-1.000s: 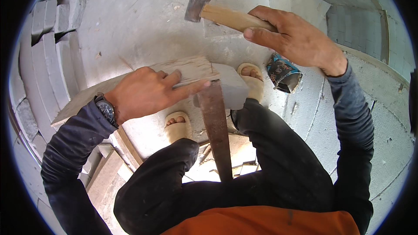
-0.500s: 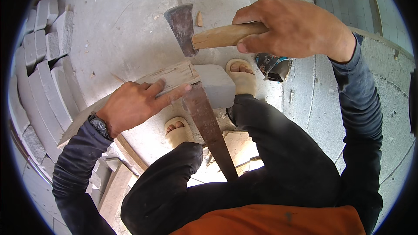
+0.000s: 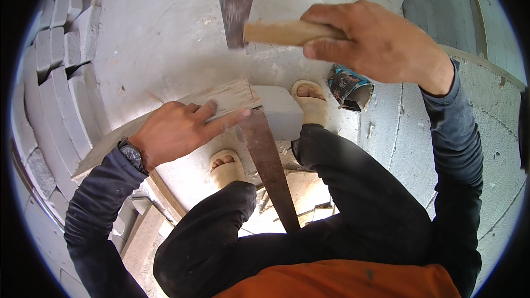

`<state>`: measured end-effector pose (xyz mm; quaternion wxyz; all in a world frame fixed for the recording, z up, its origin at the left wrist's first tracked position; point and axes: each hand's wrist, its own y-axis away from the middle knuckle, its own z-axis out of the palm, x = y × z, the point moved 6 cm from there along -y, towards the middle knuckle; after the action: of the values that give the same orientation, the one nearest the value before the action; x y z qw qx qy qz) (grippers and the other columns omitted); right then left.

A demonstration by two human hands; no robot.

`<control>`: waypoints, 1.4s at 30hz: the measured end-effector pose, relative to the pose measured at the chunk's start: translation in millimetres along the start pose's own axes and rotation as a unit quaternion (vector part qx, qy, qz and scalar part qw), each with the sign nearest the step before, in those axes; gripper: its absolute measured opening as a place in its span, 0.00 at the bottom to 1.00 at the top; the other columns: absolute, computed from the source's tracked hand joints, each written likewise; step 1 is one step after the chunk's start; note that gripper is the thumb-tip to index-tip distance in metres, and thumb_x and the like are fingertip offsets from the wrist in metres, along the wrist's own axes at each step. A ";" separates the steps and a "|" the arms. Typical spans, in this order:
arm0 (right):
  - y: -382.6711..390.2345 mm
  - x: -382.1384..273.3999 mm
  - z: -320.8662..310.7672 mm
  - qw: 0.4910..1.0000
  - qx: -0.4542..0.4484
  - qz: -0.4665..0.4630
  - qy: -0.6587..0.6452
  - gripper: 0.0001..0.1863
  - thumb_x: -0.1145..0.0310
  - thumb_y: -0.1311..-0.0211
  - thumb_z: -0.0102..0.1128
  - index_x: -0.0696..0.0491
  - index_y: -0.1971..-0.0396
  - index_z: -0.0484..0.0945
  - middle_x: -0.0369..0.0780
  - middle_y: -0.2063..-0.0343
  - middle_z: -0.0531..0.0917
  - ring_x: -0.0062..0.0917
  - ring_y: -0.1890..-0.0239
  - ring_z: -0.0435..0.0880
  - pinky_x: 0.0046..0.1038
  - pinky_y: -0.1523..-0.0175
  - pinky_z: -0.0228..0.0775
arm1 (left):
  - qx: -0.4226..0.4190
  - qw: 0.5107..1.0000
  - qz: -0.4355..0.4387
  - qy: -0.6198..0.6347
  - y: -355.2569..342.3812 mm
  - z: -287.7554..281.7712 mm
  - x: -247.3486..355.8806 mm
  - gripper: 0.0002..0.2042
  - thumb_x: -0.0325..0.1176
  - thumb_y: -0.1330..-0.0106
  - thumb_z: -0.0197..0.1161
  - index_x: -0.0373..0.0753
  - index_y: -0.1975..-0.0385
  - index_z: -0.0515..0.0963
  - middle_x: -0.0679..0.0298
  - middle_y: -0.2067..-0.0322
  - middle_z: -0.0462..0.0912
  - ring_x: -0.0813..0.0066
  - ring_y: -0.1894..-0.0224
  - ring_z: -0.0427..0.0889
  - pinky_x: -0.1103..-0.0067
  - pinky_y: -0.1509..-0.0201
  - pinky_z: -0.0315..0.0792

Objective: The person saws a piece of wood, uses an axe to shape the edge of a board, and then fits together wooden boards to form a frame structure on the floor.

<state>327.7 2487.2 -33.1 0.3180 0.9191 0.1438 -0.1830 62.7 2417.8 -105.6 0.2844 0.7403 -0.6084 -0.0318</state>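
Note:
My right hand (image 3: 378, 47) is closed around the wooden handle of a hatchet (image 3: 292, 32). Its dark, motion-blurred head hangs in the air beyond the end of a pale wooden board (image 3: 234, 94). My left hand (image 3: 168, 132) grips that board near its right end, with a finger and the thumb stretched toward the end; its underside grip is hidden. A long brown piece (image 3: 270, 168), narrow and flat, runs from below the board's end back between my legs. Just right of the board's end is a light grey block (image 3: 279, 111).
Grey blocks (image 3: 72, 110) are stacked along the left side. A torn dark-and-blue bag or container (image 3: 351, 89) lies beyond my right foot. My sandalled feet (image 3: 311, 99) stand close to the board. A pale block wall (image 3: 480, 127) rises at the right.
The hatchet has risen farther from the board, its head now higher in the picture and tilted differently. My left hand stays on the board. The view has shifted slightly.

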 end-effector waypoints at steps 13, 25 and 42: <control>-6.1 2.8 -5.4 0.997 0.048 0.052 -0.035 0.26 0.49 0.26 0.61 0.57 0.44 0.83 0.54 0.57 0.87 0.48 0.54 0.87 0.45 0.45 0.77 | -0.006 1.000 0.013 -0.004 -2.2 1.0 1.0 0.43 0.33 0.34 0.60 0.55 0.16 0.51 0.55 0.50 0.83 0.68 0.71 0.87 0.74 0.69 0.84; -18.0 2.2 -1.1 1.000 0.029 -0.001 -0.006 0.29 0.45 0.25 0.60 0.59 0.46 0.83 0.55 0.61 0.87 0.50 0.55 0.87 0.42 0.48 0.79 | 0.012 1.000 0.020 -0.015 -3.3 2.5 1.6 0.43 0.34 0.33 0.60 0.54 0.16 0.50 0.52 0.48 0.84 0.69 0.71 0.88 0.75 0.69 0.85; -20.4 -3.5 2.4 0.991 -0.126 -0.029 0.046 0.21 0.53 0.20 0.54 0.51 0.39 0.80 0.47 0.56 0.84 0.42 0.55 0.86 0.42 0.44 0.79 | 0.000 1.000 0.012 -0.003 2.3 3.3 2.4 0.42 0.34 0.32 0.60 0.54 0.16 0.51 0.51 0.50 0.84 0.66 0.70 0.89 0.73 0.67 0.86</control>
<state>316.3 2500.6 -44.1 0.4185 0.8747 0.2069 -0.1300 60.0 2414.1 -106.6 0.2831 0.7329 -0.6178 -0.0305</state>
